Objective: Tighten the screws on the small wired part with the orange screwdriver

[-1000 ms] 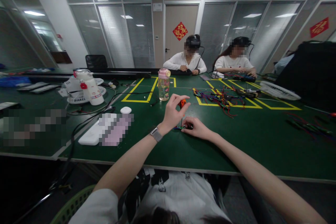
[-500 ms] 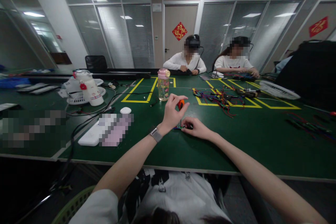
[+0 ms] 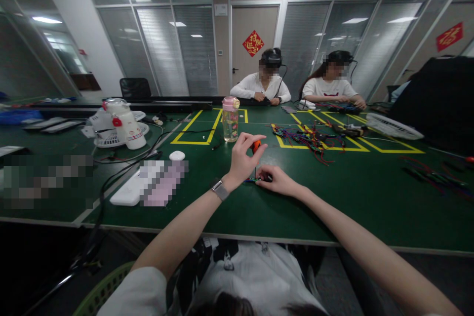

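Note:
Near the middle of the table, my left hand [image 3: 245, 157] is closed around the orange handle of a screwdriver [image 3: 256, 146]. The screwdriver stands upright, its thin dark shaft pointing down at a small circuit board [image 3: 252, 179]. The board lies on the green table top, mostly covered by my hands. My right hand [image 3: 277, 180] rests low on the table with its fingertips pinching the board's right end. Where the screwdriver's tip meets the board is too small to make out.
A pink-lidded bottle [image 3: 230, 121] stands just beyond my left hand. Wired circuit boards [image 3: 309, 139] lie in a tangle at the right. Left of my wrist are a white power bank [image 3: 129, 192] and dark cables [image 3: 111, 177]. Two people sit across the green table [image 3: 355, 197].
The orange handle shows slightly differently between my left fingers. Both hands and the board keep their places.

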`<state>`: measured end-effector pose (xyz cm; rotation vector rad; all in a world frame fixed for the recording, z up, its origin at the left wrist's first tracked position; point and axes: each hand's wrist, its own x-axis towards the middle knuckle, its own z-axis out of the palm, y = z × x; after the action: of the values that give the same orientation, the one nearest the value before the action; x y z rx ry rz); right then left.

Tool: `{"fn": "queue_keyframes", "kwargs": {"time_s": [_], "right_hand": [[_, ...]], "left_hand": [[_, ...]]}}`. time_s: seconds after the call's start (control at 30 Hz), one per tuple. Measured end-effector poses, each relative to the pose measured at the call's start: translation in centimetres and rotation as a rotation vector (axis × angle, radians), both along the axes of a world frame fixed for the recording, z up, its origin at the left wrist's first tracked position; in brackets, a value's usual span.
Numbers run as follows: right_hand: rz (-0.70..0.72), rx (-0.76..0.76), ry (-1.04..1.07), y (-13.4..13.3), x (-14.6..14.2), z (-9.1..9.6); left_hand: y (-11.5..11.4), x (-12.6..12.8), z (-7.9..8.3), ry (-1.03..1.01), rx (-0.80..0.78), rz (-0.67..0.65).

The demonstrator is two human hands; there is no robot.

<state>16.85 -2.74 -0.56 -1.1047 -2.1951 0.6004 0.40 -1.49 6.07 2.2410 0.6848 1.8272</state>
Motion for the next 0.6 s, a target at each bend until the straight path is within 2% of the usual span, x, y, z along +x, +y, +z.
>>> {"fn": "queue_keyframes", "kwargs": {"time_s": [0.2,0.47,0.6], "right_hand": [[0.003,0.002,0.006,0.13,0.02,-0.08],[0.01,0.0,0.011,0.11,0.03,-0.08],[0.008,0.0,0.009,0.05,-0.02,0.05]], "left_hand": [[0.25,-0.01,-0.37,0.018,-0.012,-0.082],[0.27,0.07,-0.46,0.012,0.049,0.007],[0.12,-0.09,-0.41,0.025,0.04,-0.026]]}}
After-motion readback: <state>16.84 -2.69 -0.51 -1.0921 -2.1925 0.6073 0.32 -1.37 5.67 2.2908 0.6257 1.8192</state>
